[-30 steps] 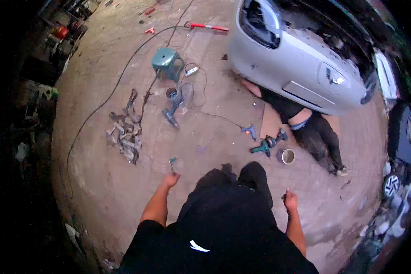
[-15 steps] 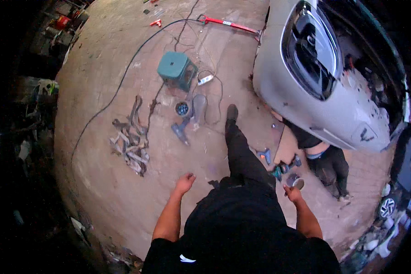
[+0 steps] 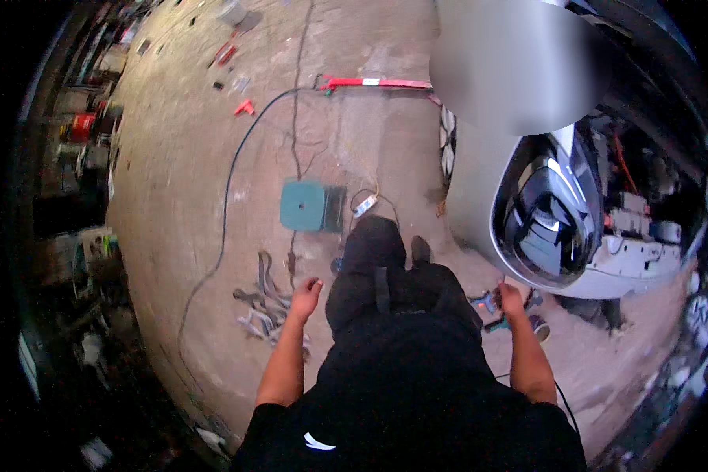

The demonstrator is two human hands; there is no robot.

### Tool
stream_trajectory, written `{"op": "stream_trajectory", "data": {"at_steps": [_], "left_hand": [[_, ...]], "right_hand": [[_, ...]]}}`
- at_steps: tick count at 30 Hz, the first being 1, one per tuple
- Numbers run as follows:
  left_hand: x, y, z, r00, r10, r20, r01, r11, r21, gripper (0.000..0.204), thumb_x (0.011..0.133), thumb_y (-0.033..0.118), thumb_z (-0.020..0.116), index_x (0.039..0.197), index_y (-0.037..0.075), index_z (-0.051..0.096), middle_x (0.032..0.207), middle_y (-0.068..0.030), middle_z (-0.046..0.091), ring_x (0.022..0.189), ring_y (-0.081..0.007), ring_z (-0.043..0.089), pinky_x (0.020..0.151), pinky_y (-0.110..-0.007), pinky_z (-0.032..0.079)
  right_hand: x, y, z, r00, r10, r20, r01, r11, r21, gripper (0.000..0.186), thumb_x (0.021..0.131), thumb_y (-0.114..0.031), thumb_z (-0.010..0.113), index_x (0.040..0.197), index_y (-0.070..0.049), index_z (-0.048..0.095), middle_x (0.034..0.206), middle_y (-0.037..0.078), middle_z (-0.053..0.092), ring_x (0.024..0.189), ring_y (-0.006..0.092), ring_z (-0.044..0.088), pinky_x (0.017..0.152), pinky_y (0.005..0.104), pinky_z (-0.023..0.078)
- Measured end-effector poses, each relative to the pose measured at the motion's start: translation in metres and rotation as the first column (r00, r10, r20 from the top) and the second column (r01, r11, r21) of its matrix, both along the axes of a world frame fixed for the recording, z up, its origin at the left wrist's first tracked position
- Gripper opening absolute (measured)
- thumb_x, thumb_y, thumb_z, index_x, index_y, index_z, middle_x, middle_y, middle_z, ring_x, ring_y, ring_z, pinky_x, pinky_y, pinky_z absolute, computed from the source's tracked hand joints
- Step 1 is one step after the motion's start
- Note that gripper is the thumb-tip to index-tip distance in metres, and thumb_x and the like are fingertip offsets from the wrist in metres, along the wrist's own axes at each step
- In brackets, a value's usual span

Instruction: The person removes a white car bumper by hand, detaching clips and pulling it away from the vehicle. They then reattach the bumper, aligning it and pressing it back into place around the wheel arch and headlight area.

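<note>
Right hand (image 3: 509,299) has come up over the blue-and-orange hand tool (image 3: 484,302) since half a second ago — tool's on the floor, partly hidden behind it, and I can't tell if the grip's clamped on anything. Left hand (image 3: 307,297) is near a heap of curved grey strips (image 3: 263,316), loosely bent, grip unclear too. Further out: square teal stool (image 3: 301,206), silver car front (image 3: 476,173), long red bar (image 3: 401,82).

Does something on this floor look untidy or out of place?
Yes: the grey strips lie in a tangled heap on the floor, left of the left hand, crossing one another instead of lying straight.
</note>
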State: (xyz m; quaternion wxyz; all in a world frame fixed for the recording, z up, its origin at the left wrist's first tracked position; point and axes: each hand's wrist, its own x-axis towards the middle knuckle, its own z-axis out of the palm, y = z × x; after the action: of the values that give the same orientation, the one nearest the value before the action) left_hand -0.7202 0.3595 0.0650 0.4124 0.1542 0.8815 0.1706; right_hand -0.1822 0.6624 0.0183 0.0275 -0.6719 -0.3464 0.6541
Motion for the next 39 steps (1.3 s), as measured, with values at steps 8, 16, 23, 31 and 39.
{"op": "stream_trajectory", "data": {"at_steps": [8,16,23,31,39], "left_hand": [[-0.18,0.261,-0.039,0.936,-0.35,0.045,0.339,0.927,0.158,0.052,0.099,0.033,0.062,0.131,-0.007,0.058,0.123,-0.0223,0.068,0.114,-0.0304,0.066,0.099,-0.038,0.049],[-0.243,0.568,-0.053,0.384,-0.923,-0.033,0.915,0.376,0.146,0.041,0.1,0.025,0.061,0.129,-0.004,0.061,0.114,-0.019,0.07,0.103,-0.0236,0.067,0.091,-0.035,0.052],[-0.252,0.632,-0.104,0.377,-0.893,0.245,0.854,0.438,0.283,0.037,0.1,0.025,0.062,0.129,0.001,0.061,0.108,-0.0103,0.069,0.097,-0.0194,0.065,0.09,-0.033,0.05],[-0.172,0.527,-0.191,-0.212,-0.942,0.26,0.966,-0.163,0.198,0.042,0.096,0.031,0.062,0.128,0.004,0.061,0.109,-0.0193,0.071,0.1,-0.0317,0.07,0.087,-0.04,0.053],[-0.086,0.463,-0.325,-0.746,-0.631,0.213,0.666,-0.695,0.272,0.051,0.094,0.041,0.064,0.133,0.007,0.06,0.111,-0.0204,0.069,0.102,-0.0396,0.067,0.09,-0.046,0.053]], "right_hand": [[-0.061,-0.028,0.006,0.86,-0.491,0.142,0.497,0.868,-0.009,0.037,0.098,-0.042,0.062,0.101,-0.005,0.064,0.073,0.007,0.067,0.057,0.0131,0.059,0.052,0.0281,0.044],[-0.237,-0.146,0.038,0.249,-0.872,0.422,0.928,0.339,0.153,0.033,0.098,-0.037,0.063,0.104,-0.005,0.063,0.079,0.007,0.068,0.058,0.0133,0.059,0.052,0.0279,0.045],[-0.347,-0.131,0.048,0.21,-0.88,0.426,0.933,0.31,0.181,0.036,0.097,-0.034,0.065,0.111,-0.001,0.064,0.085,0.008,0.069,0.065,0.0141,0.061,0.058,0.029,0.048],[-0.432,-0.113,-0.101,0.688,-0.643,0.335,0.627,0.76,0.172,0.041,0.095,-0.043,0.065,0.109,-0.005,0.067,0.087,0.021,0.069,0.079,0.0376,0.067,0.073,0.0445,0.053],[-0.423,-0.094,-0.232,0.672,-0.711,0.206,0.607,0.689,0.397,0.04,0.095,-0.043,0.063,0.105,-0.004,0.066,0.08,0.02,0.067,0.08,0.0409,0.067,0.071,0.0483,0.052]]}}
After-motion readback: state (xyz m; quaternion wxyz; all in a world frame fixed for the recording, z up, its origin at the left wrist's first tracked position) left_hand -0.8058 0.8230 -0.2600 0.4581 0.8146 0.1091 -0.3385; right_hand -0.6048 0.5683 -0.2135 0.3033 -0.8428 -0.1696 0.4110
